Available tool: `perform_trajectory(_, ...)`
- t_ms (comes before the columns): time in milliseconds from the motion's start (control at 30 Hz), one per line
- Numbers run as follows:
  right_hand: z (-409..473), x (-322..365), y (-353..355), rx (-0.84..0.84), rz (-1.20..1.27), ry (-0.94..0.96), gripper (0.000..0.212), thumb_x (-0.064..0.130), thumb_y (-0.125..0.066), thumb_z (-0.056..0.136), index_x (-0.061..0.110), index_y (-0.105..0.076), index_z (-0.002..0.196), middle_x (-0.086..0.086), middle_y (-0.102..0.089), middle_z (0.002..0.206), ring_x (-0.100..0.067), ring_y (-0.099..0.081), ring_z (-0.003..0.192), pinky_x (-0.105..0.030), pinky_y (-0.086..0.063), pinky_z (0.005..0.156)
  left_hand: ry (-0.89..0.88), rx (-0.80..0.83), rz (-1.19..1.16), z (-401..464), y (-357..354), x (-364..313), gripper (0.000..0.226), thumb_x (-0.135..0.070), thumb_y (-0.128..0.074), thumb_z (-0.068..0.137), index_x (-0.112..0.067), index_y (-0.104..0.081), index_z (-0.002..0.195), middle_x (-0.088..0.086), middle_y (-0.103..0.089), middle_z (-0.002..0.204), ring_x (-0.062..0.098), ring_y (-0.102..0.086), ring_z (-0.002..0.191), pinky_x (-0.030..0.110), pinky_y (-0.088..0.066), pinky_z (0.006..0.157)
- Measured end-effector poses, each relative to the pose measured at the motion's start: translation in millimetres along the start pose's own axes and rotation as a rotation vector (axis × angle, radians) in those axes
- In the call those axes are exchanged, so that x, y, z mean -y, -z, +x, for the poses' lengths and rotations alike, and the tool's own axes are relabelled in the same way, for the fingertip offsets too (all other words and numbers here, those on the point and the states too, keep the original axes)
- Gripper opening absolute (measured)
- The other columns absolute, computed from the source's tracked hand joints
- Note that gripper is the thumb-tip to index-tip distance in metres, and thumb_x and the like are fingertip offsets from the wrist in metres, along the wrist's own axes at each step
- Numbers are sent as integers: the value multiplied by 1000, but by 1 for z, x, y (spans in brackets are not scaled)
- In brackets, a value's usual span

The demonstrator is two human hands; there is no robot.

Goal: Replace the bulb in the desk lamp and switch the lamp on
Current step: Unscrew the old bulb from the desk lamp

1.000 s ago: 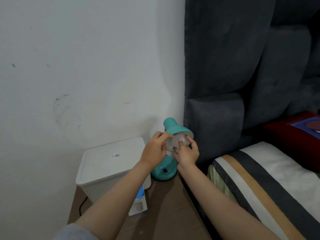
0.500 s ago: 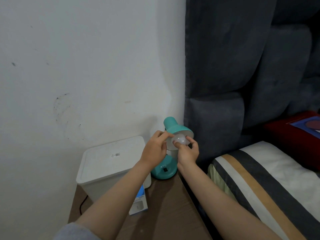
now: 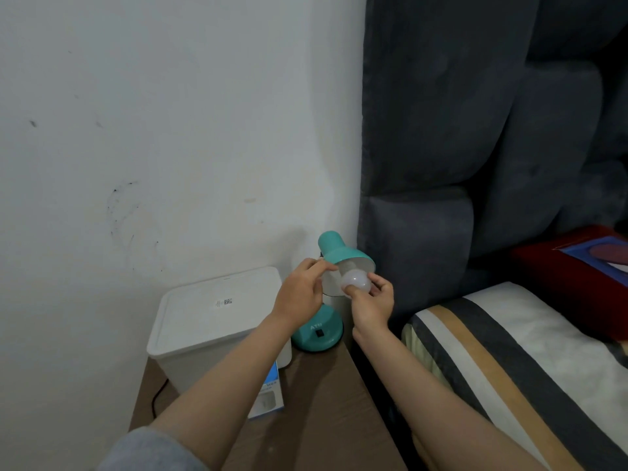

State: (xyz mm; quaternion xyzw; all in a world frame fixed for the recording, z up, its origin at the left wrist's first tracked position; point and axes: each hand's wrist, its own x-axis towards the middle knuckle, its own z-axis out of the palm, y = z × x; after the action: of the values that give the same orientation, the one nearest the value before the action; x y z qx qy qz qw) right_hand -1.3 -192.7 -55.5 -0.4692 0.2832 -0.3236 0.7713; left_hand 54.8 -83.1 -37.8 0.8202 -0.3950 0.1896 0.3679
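Note:
A small teal desk lamp point(image 3: 334, 248) stands at the back of the brown bedside table point(image 3: 319, 402), its shade tilted toward me. Its round base point(image 3: 317, 333) carries a black switch. A white round bulb point(image 3: 356, 282) sits at the mouth of the shade. My right hand point(image 3: 372, 302) grips the bulb from below with its fingertips. My left hand point(image 3: 300, 294) holds the left rim of the shade between thumb and fingers. The bulb's screw end is hidden.
A white lidded plastic box point(image 3: 217, 321) fills the table's left back. A blue and white bulb carton point(image 3: 268, 396) lies under my left forearm. A black cable point(image 3: 158, 396) drops at the table's left edge. The dark headboard point(image 3: 441, 164) and striped bedding point(image 3: 509, 351) are on the right.
The bulb has come further out of the shade, lower and more exposed. My right hand's fingers have shifted around it. My left hand stays on the shade rim.

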Motion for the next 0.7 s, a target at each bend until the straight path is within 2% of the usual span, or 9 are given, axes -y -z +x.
perform_trajectory(133, -9, 4, 15, 61, -89, 43, 46, 0, -76, 71, 17, -50, 105, -12, -60, 112, -19, -63, 90, -20, -48, 66, 35, 5, -39, -3, 3, -3, 33, 4, -51, 83, -14, -64, 108, 14, -66, 108, 26, -61, 97, 36, -50, 81)
perform_trajectory(233, -22, 7, 30, 109, -126, 82, 46, 2, -73, 73, 21, -50, 108, -11, -61, 105, -17, -63, 86, -20, -47, 65, 89, 3, -41, -13, 9, -5, 35, 2, -52, 82, -12, -62, 112, 15, -65, 109, 25, -59, 100, 28, -46, 83)
perform_trajectory(300, -31, 6, 41, 147, -158, 112, 43, 2, -71, 75, 22, -54, 109, -8, -61, 103, -11, -62, 82, -17, -47, 63, 143, -31, -60, -25, 12, -6, 34, 0, -54, 83, -13, -61, 114, 10, -64, 110, 19, -58, 100, 19, -41, 84)
perform_trajectory(367, -41, 0, 51, 165, -188, 116, 39, 3, -69, 78, 21, -56, 109, -7, -61, 104, -7, -60, 82, -15, -46, 63, 201, -77, -77, -44, 15, -6, 33, -2, -56, 84, -12, -60, 115, 6, -62, 112, 13, -55, 100, 17, -37, 87)
perform_trajectory(533, -66, -36, 67, 149, -308, 85, 40, 10, -71, 80, 17, -55, 116, -4, -58, 109, -9, -57, 86, -18, -45, 65, 308, -134, -44, -108, 24, 6, 25, -8, -59, 85, -11, -61, 109, 4, -62, 103, 14, -57, 93, 28, -48, 83)
perform_trajectory(633, -80, -61, 69, 147, -408, 50, 36, 15, -72, 81, 17, -54, 113, -3, -59, 107, -13, -58, 86, -18, -44, 63, 387, -146, 13, -143, 27, 18, 24, -9, -61, 83, -12, -61, 107, 1, -59, 102, 16, -56, 95, 26, -45, 80)
perform_trajectory(700, -86, -81, 70, 146, -501, 12, 33, 23, -73, 80, 23, -54, 108, -1, -60, 104, -16, -59, 90, -25, -50, 69, 479, -142, 26, -161, 28, 27, 26, -13, -63, 83, -13, -60, 109, 0, -56, 105, 16, -56, 98, 24, -41, 79)
